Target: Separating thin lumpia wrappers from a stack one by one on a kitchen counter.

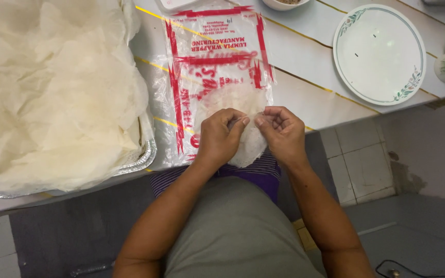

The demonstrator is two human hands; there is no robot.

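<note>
Fingers of left hand and right hand pinch a wrapper over the white table; grey tiled floor below.

You get soft, even light; faint glare sits on the plastic bag, and the wrappers left of it look perhaps overexposed.

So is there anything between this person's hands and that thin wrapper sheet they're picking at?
Nothing visible. The left hand and the right hand are both already on the wrapper sheet, pinching its edge with their fingertips above the clear red-printed bag. The foil tray of loose wrappers and the plate sit off to either side.
</note>
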